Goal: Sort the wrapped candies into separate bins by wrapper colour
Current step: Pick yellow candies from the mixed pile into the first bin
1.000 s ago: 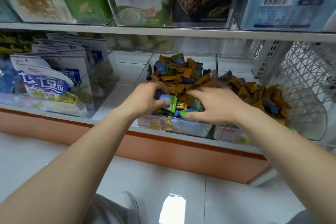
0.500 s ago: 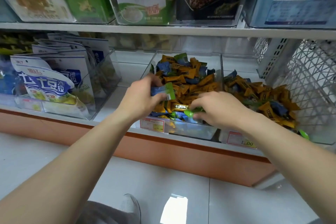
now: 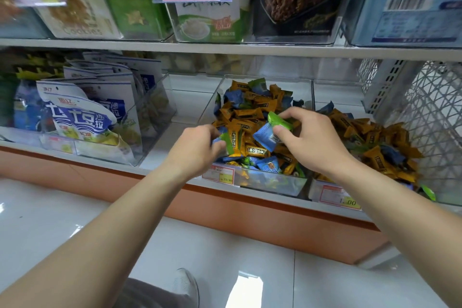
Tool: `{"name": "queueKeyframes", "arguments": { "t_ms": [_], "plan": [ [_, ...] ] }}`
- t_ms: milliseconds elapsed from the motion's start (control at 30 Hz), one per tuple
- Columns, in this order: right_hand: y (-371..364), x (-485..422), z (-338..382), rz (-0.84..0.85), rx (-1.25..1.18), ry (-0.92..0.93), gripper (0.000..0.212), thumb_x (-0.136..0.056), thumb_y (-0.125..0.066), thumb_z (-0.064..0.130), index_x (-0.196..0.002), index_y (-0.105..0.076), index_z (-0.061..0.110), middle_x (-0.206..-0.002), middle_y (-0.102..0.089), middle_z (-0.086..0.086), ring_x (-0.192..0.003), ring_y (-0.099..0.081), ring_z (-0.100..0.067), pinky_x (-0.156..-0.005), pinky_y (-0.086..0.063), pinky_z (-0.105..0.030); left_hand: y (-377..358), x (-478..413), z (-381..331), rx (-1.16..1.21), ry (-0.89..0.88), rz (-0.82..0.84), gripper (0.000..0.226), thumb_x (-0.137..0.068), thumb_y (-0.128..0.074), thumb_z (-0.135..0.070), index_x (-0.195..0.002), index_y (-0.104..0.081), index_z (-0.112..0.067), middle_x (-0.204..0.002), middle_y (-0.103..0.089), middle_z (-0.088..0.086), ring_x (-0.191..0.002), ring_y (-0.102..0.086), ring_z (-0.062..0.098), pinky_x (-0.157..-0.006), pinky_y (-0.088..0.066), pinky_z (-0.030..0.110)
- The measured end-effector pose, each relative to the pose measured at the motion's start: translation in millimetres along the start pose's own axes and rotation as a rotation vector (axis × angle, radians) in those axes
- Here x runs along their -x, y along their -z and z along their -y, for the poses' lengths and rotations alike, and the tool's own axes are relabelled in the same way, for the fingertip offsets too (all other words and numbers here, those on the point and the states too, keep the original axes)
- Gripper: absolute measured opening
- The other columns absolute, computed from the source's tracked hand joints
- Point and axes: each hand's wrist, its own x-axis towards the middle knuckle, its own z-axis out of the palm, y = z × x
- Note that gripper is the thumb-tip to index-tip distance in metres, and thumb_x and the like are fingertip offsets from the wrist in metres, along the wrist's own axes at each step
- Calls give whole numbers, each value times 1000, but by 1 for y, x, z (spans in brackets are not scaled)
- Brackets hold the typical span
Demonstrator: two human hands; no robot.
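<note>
At the right fingertips: right hand (image 3: pixel 312 140) pinching a shiny green candy (image 3: pixel 278 120) with crinkly ends; blue candy (image 3: pixel 266 139) touching just under the thumb
Left fingers: left hand (image 3: pixel 197 150) curled round another green wrapper (image 3: pixel 228 144), bit of blue beside it
Under both hands: clear bin (image 3: pixel 272 185) heaped with mostly orange candies (image 3: pixel 250 112), some blue and green mixed in

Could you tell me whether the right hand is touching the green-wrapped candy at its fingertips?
Touching. The head view shows the right hand pinching the green candy between thumb and fingertips, with no gap visible.
</note>
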Motion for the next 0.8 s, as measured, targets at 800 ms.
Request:
{"name": "queueKeyframes", "arguments": {
  "t_ms": [800],
  "plan": [
    [-4, -3, -2, -32, -194, -87, 14, -92, -64, 38, -105, -63, 36, -97, -60, 28, -84, -63, -2, -77, -51, -21, 17, 3, 13, 334, -14, -97, 27, -81, -80, -34, -97, -61, -23, -82, -69, -7, -72, -64, 2, -59, -47, 15]
  ]
}}
